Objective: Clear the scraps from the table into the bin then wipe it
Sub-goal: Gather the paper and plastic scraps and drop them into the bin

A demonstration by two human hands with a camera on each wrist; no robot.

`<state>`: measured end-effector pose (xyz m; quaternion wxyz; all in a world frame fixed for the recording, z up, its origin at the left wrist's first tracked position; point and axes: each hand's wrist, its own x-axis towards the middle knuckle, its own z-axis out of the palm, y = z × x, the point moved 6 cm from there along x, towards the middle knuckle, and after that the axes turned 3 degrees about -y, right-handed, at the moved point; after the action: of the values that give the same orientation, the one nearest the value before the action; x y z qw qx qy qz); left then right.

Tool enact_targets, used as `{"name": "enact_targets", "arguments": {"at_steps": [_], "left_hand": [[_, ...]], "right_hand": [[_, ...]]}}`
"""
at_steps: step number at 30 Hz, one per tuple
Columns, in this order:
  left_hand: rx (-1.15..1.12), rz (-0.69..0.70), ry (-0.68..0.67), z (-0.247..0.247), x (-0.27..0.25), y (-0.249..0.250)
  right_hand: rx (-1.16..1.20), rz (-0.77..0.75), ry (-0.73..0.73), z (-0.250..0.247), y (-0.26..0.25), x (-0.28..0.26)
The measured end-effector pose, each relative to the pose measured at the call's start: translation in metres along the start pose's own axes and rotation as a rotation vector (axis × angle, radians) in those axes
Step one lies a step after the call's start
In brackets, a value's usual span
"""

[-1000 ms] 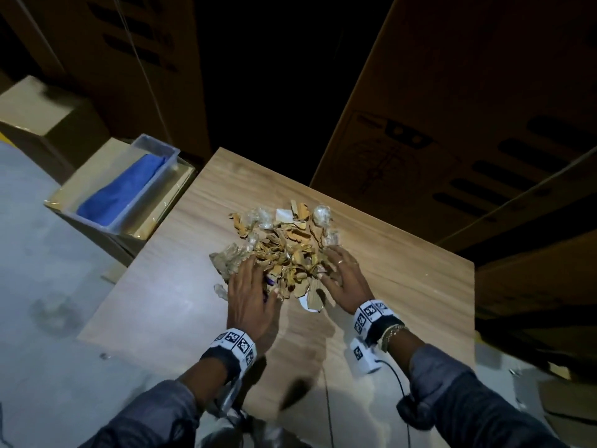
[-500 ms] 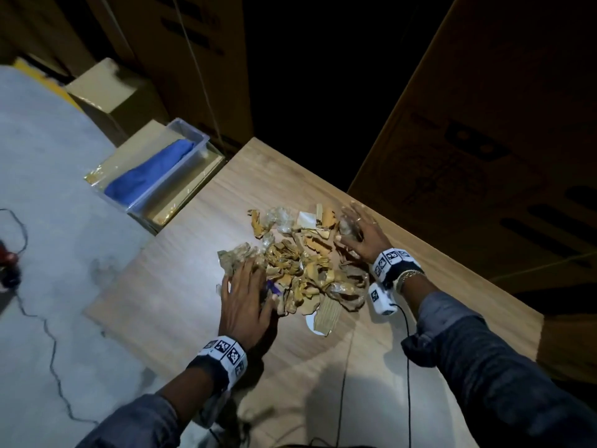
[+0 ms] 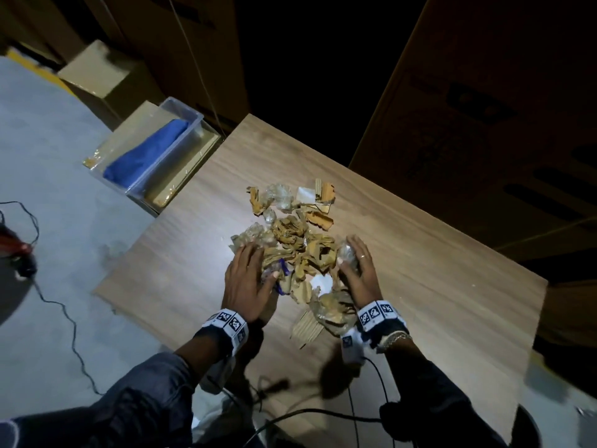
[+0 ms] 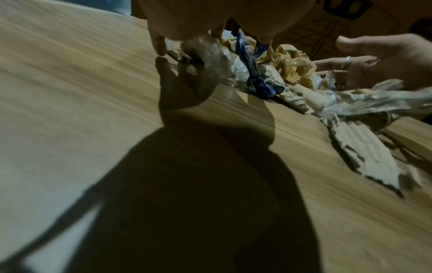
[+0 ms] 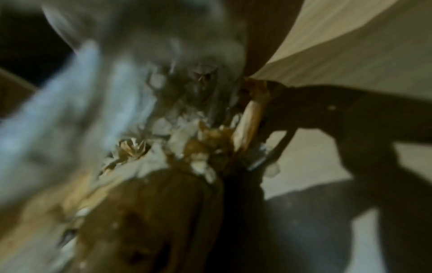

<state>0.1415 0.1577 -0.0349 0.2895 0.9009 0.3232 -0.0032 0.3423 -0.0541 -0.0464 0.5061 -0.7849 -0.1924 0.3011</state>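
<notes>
A heap of scraps (image 3: 290,247), torn brown cardboard, crumpled paper and clear plastic, lies mid-table on the wooden table (image 3: 436,286). My left hand (image 3: 248,273) lies flat with straight fingers against the heap's left side, beside a blue wrapper (image 4: 254,73). On the right side my right hand (image 3: 358,270) is open, its palm turned in against a clear plastic wad (image 3: 347,253). In the left wrist view the right hand (image 4: 378,61) shows straight fingers. The right wrist view is blurred, with scraps (image 5: 198,138) close up. Several pieces (image 3: 319,198) lie beyond both hands.
A clear bin (image 3: 181,124) holding a blue cloth (image 3: 145,156) sits on a box just off the table's far left corner. Tall cardboard boxes (image 3: 484,108) stand behind. Cables (image 3: 64,312) run over the grey floor at left and over the table's near edge.
My right hand has come back from the heap's far right towards me, pulling scraps along. The left hand has stayed on the left side. The head view has shifted.
</notes>
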Motion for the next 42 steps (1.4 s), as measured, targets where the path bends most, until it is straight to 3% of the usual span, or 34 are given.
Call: {"name": "enact_targets", "arguments": {"at_steps": [10,14,17,20,24,28,34,38,42], "left_hand": [[0.006,0.131,-0.028,-0.012,-0.028,-0.001],[-0.038,0.121,-0.001,-0.021,-0.054,-0.005],[-0.046,0.067,0.011,-0.018,-0.085,0.013],[-0.03,0.047,-0.009,0.004,-0.111,0.034],[0.009,0.095,-0.157,0.045,-0.132,0.05],[0.086,0.128,-0.266,0.075,-0.125,0.049],[0.165,0.176,-0.227,0.079,-0.106,0.04],[0.188,0.242,-0.212,0.073,-0.087,0.039],[0.156,0.222,-0.167,0.063,-0.075,0.039]], "right_hand": [[0.041,0.137,0.259,0.045,0.007,-0.074],[-0.103,0.077,0.337,0.033,-0.003,-0.078],[-0.395,-0.028,0.223,0.029,-0.027,-0.062],[-0.63,-0.13,0.017,0.037,-0.045,-0.045],[-0.744,-0.149,-0.17,0.039,-0.035,-0.038],[-0.689,-0.089,-0.089,0.031,-0.018,-0.066],[-0.614,0.01,0.045,0.035,0.011,-0.119],[-0.597,0.018,0.1,0.037,0.021,-0.133],[-0.492,0.069,0.193,0.049,0.013,-0.142]]}}
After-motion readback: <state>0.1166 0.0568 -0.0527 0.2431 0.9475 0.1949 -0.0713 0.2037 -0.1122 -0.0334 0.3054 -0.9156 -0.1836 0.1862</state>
